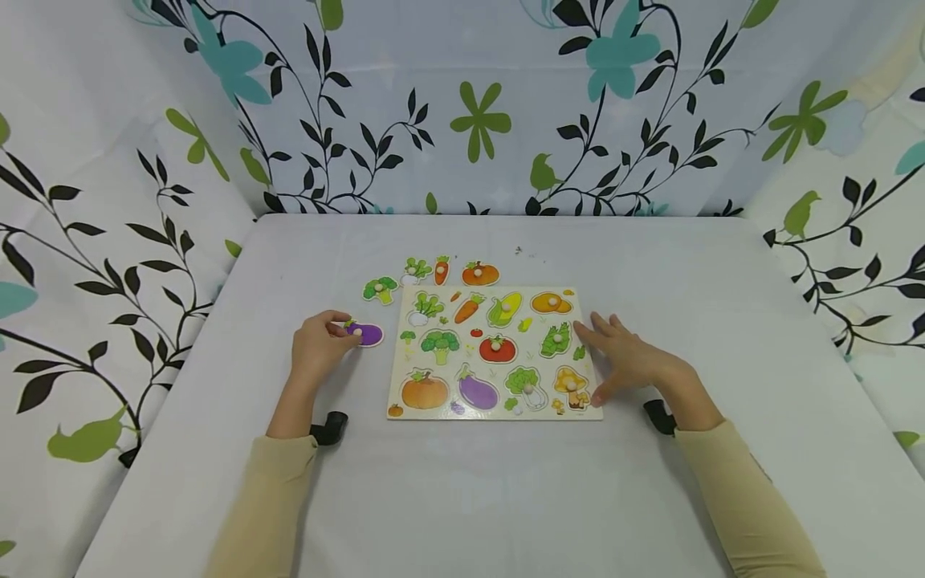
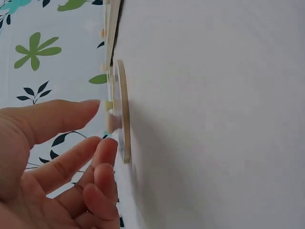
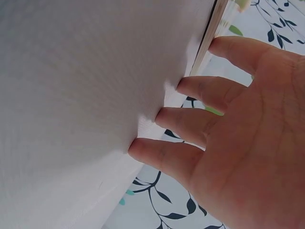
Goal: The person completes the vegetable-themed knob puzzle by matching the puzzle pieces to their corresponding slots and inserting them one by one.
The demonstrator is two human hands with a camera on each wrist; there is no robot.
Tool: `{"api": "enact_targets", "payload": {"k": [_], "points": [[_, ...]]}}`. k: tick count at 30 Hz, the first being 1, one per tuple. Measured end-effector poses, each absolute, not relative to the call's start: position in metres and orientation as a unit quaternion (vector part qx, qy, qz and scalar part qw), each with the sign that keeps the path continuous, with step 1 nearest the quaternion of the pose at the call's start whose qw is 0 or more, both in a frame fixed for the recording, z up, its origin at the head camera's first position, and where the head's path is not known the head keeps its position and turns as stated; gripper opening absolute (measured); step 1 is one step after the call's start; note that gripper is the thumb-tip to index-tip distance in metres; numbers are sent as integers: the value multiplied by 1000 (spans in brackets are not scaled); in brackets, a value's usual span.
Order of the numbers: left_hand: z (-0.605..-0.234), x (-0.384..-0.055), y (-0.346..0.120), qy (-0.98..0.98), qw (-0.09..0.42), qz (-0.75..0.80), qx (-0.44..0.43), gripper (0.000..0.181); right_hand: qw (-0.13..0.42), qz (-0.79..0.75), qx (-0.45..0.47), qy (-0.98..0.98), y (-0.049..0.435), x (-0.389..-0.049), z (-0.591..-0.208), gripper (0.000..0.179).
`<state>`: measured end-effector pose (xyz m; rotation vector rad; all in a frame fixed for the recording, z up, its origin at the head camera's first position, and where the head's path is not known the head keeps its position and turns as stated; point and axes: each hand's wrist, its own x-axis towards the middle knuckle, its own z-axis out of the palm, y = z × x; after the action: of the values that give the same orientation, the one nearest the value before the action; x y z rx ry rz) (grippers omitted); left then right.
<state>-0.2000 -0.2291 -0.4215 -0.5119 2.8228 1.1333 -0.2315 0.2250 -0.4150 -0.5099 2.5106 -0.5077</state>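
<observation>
My left hand (image 1: pixel 318 349) is at a wooden eggplant piece (image 1: pixel 366 334) left of the vegetable puzzle board (image 1: pixel 462 421). In the left wrist view, the thumb and fingertips stand apart around the small knob (image 2: pixel 113 122) of the piece, without visibly closing on it. Spread fingers of my right hand (image 1: pixel 632 357) rest along the board's right edge; in the right wrist view some fingertips touch the white table. Set in the board are a tomato piece (image 1: pixel 498 349), a corn piece (image 1: pixel 504 308) and others with knobs. The printed eggplant spot (image 1: pixel 478 392) shows no knob.
Behind the board's left part lie a broccoli piece (image 1: pixel 380 289), a radish piece (image 1: pixel 417 270), a carrot piece (image 1: pixel 442 270) and a pumpkin piece (image 1: pixel 480 274). A white cloth covers the table (image 1: pixel 491 498). Patterned curtains (image 1: pixel 477 80) stand behind it and at both sides.
</observation>
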Motion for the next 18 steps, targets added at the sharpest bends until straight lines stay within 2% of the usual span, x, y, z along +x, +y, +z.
{"api": "enact_targets", "payload": {"k": [11, 18], "points": [[-426, -212, -227, 929, 32, 326, -173, 23, 266, -185, -186, 928, 225, -232, -415, 122], [-401, -203, -198, 939, 28, 318, -128, 19, 269, -183, -182, 928, 224, -233, -415, 122]]}}
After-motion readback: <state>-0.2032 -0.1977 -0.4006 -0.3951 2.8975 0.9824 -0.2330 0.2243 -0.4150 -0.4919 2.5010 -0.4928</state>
